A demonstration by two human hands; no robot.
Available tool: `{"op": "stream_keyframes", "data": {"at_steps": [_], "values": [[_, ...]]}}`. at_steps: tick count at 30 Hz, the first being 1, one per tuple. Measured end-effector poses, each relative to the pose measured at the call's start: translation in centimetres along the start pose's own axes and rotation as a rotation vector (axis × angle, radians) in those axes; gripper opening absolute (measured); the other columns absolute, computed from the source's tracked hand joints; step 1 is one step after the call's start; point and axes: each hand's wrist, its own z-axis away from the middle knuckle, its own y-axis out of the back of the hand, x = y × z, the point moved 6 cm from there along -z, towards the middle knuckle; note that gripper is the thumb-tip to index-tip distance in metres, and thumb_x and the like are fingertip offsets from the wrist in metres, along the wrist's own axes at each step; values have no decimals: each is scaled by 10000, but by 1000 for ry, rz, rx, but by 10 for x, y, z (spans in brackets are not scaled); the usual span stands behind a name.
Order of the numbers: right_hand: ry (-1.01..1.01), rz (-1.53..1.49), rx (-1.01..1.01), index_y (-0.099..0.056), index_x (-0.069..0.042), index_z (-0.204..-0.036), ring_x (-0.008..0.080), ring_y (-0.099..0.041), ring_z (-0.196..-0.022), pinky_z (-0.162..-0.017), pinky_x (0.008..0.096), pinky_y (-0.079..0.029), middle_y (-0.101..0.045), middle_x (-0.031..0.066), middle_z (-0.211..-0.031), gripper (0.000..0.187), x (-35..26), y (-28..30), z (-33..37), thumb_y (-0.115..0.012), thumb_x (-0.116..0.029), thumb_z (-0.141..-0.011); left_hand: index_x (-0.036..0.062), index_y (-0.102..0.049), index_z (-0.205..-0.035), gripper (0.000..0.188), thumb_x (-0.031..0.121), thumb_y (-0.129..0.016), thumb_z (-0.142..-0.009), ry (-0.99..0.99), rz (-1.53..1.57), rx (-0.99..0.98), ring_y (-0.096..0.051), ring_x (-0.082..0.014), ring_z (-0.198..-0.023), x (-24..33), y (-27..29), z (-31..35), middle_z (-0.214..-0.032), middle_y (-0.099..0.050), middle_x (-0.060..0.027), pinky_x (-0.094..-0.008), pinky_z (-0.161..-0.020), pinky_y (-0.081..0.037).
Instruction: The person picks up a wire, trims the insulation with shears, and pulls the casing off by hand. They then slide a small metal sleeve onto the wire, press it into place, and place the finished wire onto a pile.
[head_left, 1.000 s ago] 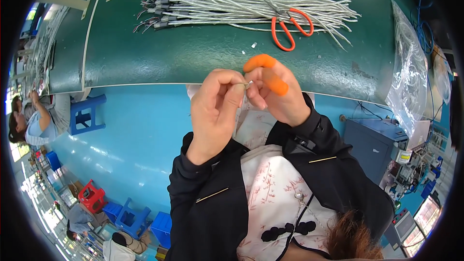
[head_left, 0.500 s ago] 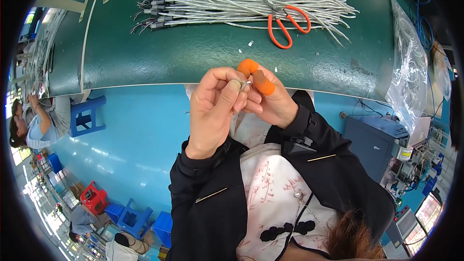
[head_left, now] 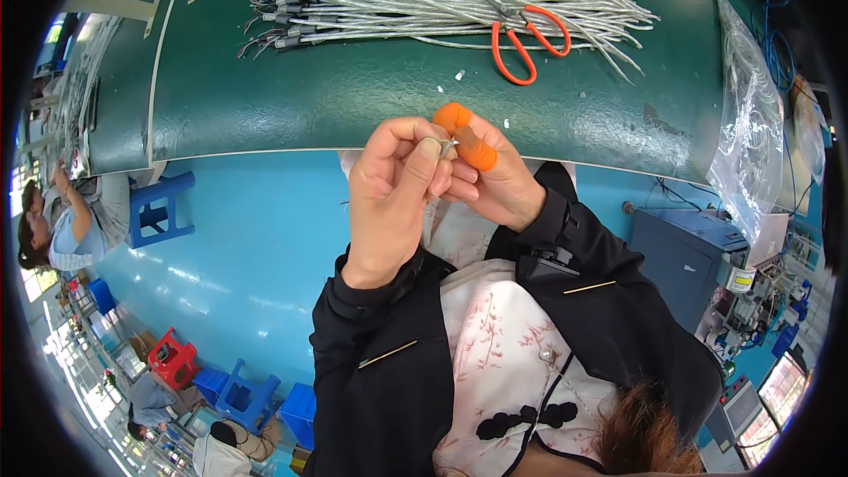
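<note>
Close together in front of my body, both hands meet at the table's near edge. Thumb and forefinger of my left hand (head_left: 389, 190) pinch a thin silvery cable end (head_left: 450, 146), mostly covered by the fingers. My right hand (head_left: 499, 178) wears orange finger cots on its thumb and forefinger, and these two tips close on the same end from the right. The rest of what I hold is hidden. Beyond the hands lies a bundle of silvery cables (head_left: 459, 16), with dark sleeves and thin bare wires at its left end. Orange-handled scissors (head_left: 521, 35) rest on top of it.
Small white scraps (head_left: 459, 75) dot the green table (head_left: 291, 106). Clear plastic bags (head_left: 751, 115) hang at its right end. A blue stool (head_left: 162, 212) and a seated person (head_left: 79, 221) are at left. A grey cabinet (head_left: 685, 252) stands at right.
My right thumb and forefinger have drawn in slightly to the left, closer to the left fingertips. The view has shifted a little; the cables and scissors lie as before.
</note>
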Motion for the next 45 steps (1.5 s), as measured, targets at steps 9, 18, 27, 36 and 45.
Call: {"op": "stream_keyframes", "data": {"at_steps": [9,18,27,36,45], "values": [[77,115,97,-516,-33,-1112,66,-401,-509,-491,199,-330,-470,-4,-662,301,-13,3,3,-514,-295,-964,12,-519,-1025,87,23,-475,-951,-16,72,23,-441,-72,-650,1,2,-1,-900,-534,-50,-209,-605,-400],[366,906,101,-576,16,-1057,93,-559,-645,-553,222,-441,-613,66,-830,179,-50,-17,19,-595,-42,-888,4,-537,-957,48,-14,-528,-913,-452,-667,67,-480,-83,-659,20,7,7,-891,-565,-46,-213,-558,-400],[686,1496,-43,-602,18,-932,156,-596,-628,-528,261,-465,-615,85,-782,204,-66,-37,22,-673,50,-743,15,-517,-987,67,-9,-495,-929,-301,-627,-20,-438,-70,-664,21,0,8,-910,-535,-40,-203,-603,-376],[1160,1822,-226,-607,0,-898,173,-568,-554,-493,254,-444,-603,102,-740,218,-65,-63,36,-649,62,-694,13,-526,-1000,74,5,-497,-933,308,457,-167,-472,-70,-684,-4,1,6,-912,-537,-32,-201,-615,-398],[110,579,220,-607,20,-952,73,-518,-513,-447,187,-354,-619,73,-743,113,-62,-3,24,-551,-40,-876,2,-549,-969,89,-43,-514,-901,-391,-589,-14,-481,-73,-686,39,15,11,-939,-565,-57,-205,-612,-413]]}}
